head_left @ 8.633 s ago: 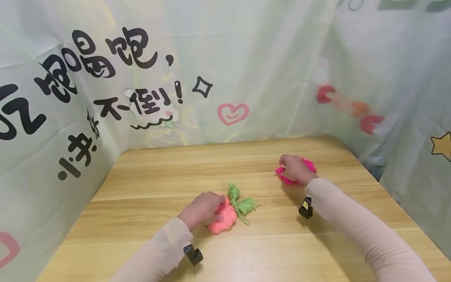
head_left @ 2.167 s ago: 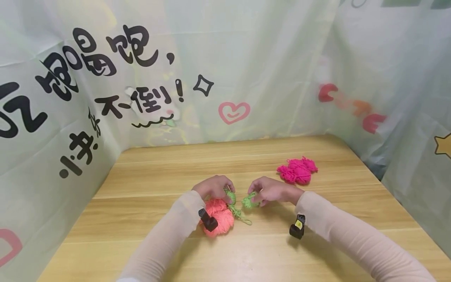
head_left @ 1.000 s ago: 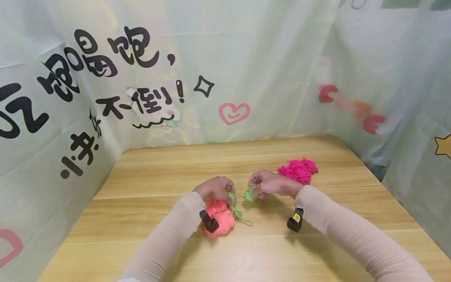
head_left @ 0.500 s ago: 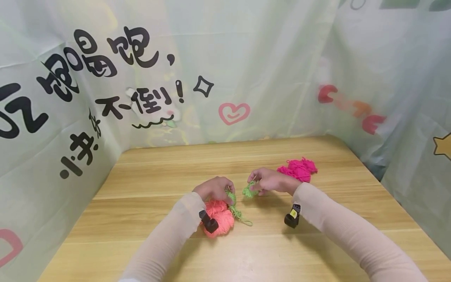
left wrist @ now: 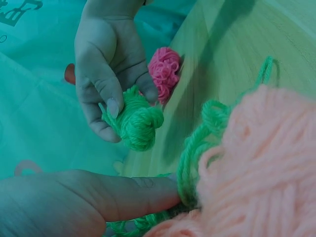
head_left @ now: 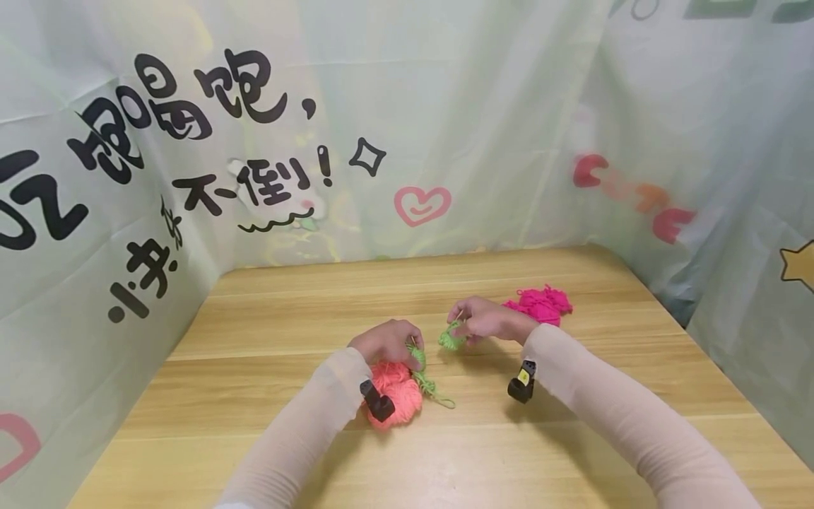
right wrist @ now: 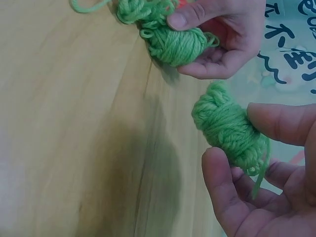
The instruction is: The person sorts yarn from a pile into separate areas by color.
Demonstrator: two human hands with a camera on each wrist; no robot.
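Note:
My left hand point(head_left: 384, 341) pinches a small green yarn bundle point(right wrist: 177, 47) between thumb and fingers, beside a coral yarn ball point(head_left: 396, 396). From that bundle a tangle of green strands point(head_left: 427, 385) trails along the coral ball and ends in a loop on the table. Farther back and to the right, my right hand point(head_left: 488, 318) holds a second green yarn bundle point(right wrist: 227, 126) by thumb and fingertips, a short strand hanging from it. A gap separates the two green bundles. In the left wrist view, the coral yarn fills the lower right corner.
A magenta yarn bundle point(head_left: 540, 304) lies behind my right wrist, partly hidden by that hand. The wooden table point(head_left: 286, 311) is bordered by a pale printed curtain point(head_left: 496, 127) at the back and sides. Black wrist cameras point(head_left: 521, 382) hang below both sleeves.
Earlier my hands were on the coral and magenta yarn; afterwards they took the two green bundles. Over the last second my right hand has drifted slightly farther back with its bundle; the left stays still.

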